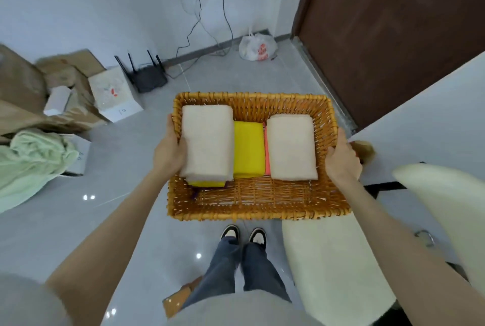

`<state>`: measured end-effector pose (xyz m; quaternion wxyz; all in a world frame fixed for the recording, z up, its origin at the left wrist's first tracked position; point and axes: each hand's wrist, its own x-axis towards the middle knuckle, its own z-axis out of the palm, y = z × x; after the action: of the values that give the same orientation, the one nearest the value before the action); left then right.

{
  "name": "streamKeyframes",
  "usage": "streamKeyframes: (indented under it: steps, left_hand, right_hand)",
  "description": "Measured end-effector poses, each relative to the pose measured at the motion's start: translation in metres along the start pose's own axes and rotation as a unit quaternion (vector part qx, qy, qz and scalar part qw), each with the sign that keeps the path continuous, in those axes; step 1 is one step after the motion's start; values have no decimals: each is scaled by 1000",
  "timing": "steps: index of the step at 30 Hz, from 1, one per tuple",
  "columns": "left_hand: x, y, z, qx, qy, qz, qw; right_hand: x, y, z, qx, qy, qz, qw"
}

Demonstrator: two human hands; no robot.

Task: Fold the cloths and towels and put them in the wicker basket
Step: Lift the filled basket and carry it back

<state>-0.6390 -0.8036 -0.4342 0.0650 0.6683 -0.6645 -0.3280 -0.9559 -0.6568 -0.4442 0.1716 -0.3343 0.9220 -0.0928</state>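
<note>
Head view: we hold the wicker basket (pixel 249 214) in mid-frame, left hand (pixel 168 151) and right hand (pixel 341 159) gripping its side rims; it seems stiff and light, the towels (pixel 207 142) soft.

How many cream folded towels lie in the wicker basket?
2. In the wicker basket: left cream towel by the left wall, right cream towel by the right. More may hide beneath.

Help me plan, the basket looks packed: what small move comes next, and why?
Probably set the wicker basket down on the white table beside it. The left hand and right hand grip its side rims, holding it over the floor, with cream towels and a yellow cloth folded inside.
</note>
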Motion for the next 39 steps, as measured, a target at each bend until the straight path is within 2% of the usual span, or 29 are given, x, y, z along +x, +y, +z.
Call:
streamKeyframes:
  steps: [8, 14, 17, 25, 31, 39]
  left_hand:
    - [-23, 41, -19, 12, 1, 150, 989]
    - [-24, 78, -7, 25, -64, 255, 965]
    - [-37, 105, 0, 54, -87, 322, 941]
    - [-96, 166, 44, 106, -154, 429, 884]
    - [-175, 206, 79, 128, -195, 504, 832]
    - [-304, 223, 127, 159, -213, 565, 781]
  right_hand:
    - [-71, 41, -50, -23, 81, 38, 996]
    - [-129, 77, -73, -27, 143, 127, 981]
    - [-162, 97, -81, -24, 166, 176, 970]
    - [-268, 150, -93, 19, 215, 304, 928]
    - [-349, 200, -99, 28, 245, 403, 881]
    - [-466, 274, -107, 33, 269, 485, 831]
